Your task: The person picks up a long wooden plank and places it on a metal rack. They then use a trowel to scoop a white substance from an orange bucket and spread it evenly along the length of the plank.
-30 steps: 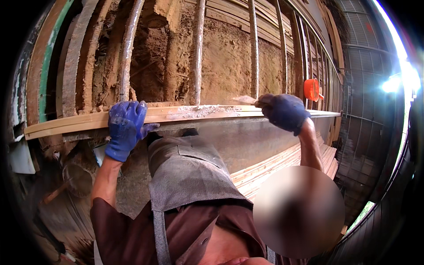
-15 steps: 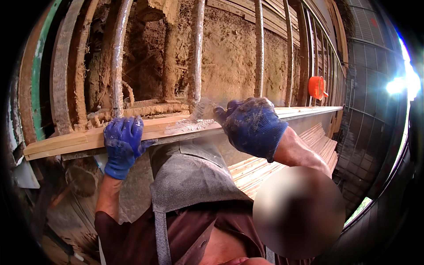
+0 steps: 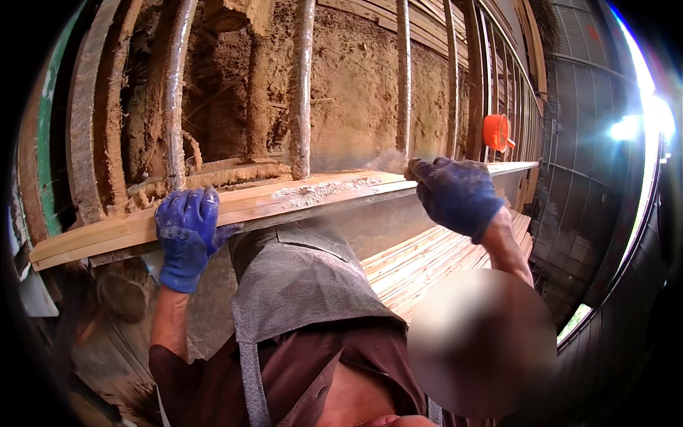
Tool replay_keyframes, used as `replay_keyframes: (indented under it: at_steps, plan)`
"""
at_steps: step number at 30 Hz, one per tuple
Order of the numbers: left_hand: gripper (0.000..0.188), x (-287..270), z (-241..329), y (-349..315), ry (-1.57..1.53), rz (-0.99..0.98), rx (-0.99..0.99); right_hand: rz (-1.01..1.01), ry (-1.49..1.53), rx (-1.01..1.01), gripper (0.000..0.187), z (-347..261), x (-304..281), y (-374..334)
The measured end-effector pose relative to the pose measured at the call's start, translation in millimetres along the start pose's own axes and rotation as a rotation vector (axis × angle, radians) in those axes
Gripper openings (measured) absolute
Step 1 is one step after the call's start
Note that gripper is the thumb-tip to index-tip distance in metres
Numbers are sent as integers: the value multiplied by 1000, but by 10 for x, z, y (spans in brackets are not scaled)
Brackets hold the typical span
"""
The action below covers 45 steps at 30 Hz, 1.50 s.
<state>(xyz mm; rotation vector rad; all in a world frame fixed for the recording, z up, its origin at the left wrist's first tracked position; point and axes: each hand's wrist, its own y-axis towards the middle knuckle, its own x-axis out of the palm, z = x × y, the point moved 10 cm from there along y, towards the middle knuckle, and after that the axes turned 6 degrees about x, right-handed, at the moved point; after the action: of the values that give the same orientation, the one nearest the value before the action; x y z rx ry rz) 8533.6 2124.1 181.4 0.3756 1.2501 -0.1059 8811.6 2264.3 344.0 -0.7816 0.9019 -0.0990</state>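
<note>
A long pale wooden board (image 3: 92,238) lies across in front of me, resting over the near ends of several bars. My left hand (image 3: 186,231), in a blue work glove, is closed around its near edge toward the left end, fingers over the top and thumb at the front. White, lumpy paste (image 3: 320,192) covers part of the board's upper face between my hands. My right hand (image 3: 459,196), also gloved and dirty, is closed at the board farther right. From its fingers a pale, brush-like tool (image 3: 386,161) points left; motion blurs its end.
Beyond the board run several coated bars (image 3: 302,85) over a brown, crumbly surface (image 3: 356,114). An orange cup-like container (image 3: 496,132) with a handle sits by the bars at right. Stacked thin boards (image 3: 420,277) lie below the long board, and a dark panelled wall (image 3: 576,156) stands at right.
My right hand has moved right along the board with the brush-like tool, uncovering more white paste. My left hand keeps its hold. The whole view has shifted slightly.
</note>
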Motion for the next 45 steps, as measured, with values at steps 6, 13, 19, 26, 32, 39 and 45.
replay_keyframes:
  at_steps: [6,13,19,26,32,39,45]
  plan:
    - [81,5,1,5,8,-26,15,-16,510,-19,26,91,137,-46]
    - [78,-47,7,1,-37,2,21,-103,318,-31,29,-31,608,41]
    - [77,-105,39,45,-32,31,33,-112,75,194,30,640,903,72]
    - [79,-62,43,-8,10,65,58,232,579,152,31,616,427,-468]
    - [77,-89,71,-2,18,49,76,-186,1253,203,41,442,630,-604]
    - [80,-116,90,13,3,53,81,-6,1166,154,38,382,969,-689]
    - [82,-97,75,3,30,58,76,108,1253,181,34,374,1237,-886]
